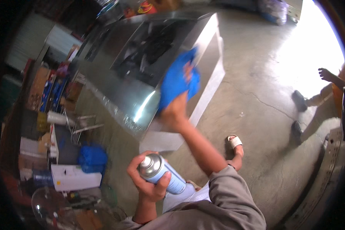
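My left hand (146, 189) is wrapped around a silver-topped aerosol spray can (165, 175) with a pale blue and white body, its forefinger by the white nozzle. The can leans, nozzle toward the upper left. Stretched out ahead, my right hand (175, 114) grips a blue cloth (174, 82), smeared by motion. The cloth lies over the right edge of a large shiny metal cabinet (120, 90), seemingly against it. A dark recessed panel (142, 53) takes up part of the cabinet's top, and a bright reflection runs along its near side.
At the right stands another person (335, 92), one hand showing, beside a perforated metal rail (331, 161). Left lie a blue container (92, 158), a white panel (74, 177), a metal-legged frame (82, 124) and boxes. Concrete floor (253, 115) surrounds the cabinet; plastic-wrapped goods (274, 10) stand far right.
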The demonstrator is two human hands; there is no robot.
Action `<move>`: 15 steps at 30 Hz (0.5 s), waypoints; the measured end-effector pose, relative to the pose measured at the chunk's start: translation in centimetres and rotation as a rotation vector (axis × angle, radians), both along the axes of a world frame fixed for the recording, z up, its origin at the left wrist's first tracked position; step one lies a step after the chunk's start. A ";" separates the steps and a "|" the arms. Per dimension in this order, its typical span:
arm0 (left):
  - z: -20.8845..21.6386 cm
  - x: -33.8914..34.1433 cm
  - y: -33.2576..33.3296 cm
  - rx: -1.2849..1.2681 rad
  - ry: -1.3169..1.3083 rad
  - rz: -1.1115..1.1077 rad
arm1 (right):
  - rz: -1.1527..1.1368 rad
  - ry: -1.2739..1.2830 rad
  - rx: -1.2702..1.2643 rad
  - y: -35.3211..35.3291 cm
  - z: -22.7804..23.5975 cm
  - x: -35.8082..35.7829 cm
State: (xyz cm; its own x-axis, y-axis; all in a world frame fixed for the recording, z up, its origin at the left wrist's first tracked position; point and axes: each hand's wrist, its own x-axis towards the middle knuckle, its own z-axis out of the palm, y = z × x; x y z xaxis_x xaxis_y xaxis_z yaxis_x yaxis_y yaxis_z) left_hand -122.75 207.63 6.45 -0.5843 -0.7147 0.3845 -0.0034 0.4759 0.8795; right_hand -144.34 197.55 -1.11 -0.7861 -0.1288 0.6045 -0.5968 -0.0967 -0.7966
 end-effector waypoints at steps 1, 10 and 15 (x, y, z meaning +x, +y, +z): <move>0.4 -0.7 0.2 -0.016 -0.015 -0.022 | 0.045 0.075 0.135 -0.4 -1.3 2.5; 1.8 -9.5 1.7 -0.015 -0.133 -0.263 | -0.239 -0.009 0.132 -4.8 -11.4 -21.2; 0.5 -16.9 2.9 -0.061 -0.137 -0.278 | -0.168 -0.417 0.026 -2.9 -15.1 -18.6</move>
